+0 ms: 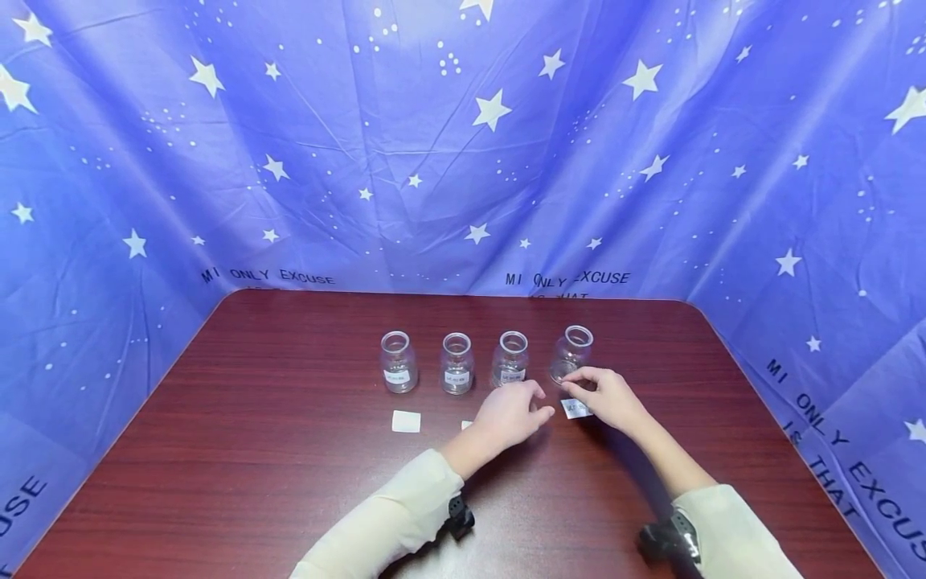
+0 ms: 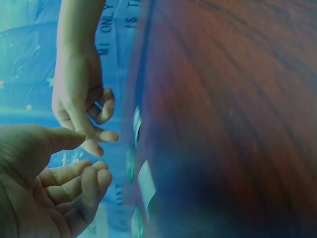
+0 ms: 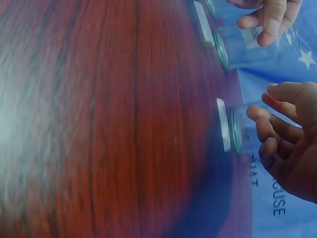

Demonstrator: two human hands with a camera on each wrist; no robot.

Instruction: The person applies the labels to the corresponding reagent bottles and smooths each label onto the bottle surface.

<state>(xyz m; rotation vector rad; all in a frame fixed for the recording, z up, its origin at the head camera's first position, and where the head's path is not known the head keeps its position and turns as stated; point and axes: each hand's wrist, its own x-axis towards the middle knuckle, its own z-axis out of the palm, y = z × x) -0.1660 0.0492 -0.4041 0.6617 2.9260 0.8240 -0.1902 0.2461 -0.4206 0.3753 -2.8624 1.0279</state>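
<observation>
Several clear glass jars stand in a row. A small printed label is on the front of the left jar (image 1: 398,354), the second jar (image 1: 456,358) and the third jar (image 1: 512,354); no label shows on the rightmost jar (image 1: 574,350). My left hand (image 1: 508,414) hovers before the third jar, fingers loosely bent and holding nothing. My right hand (image 1: 609,398) has its fingertips at the base of the rightmost jar; whether they touch the glass I cannot tell. Below those fingers a printed label (image 1: 575,408) lies on the table, partly covered by the hand.
On the dark red wooden table (image 1: 239,450), a white paper piece (image 1: 406,421) lies before the left jar. Another white piece (image 1: 466,424) is mostly hidden by my left forearm. Blue star-patterned cloth (image 1: 434,145) hangs around the back and sides.
</observation>
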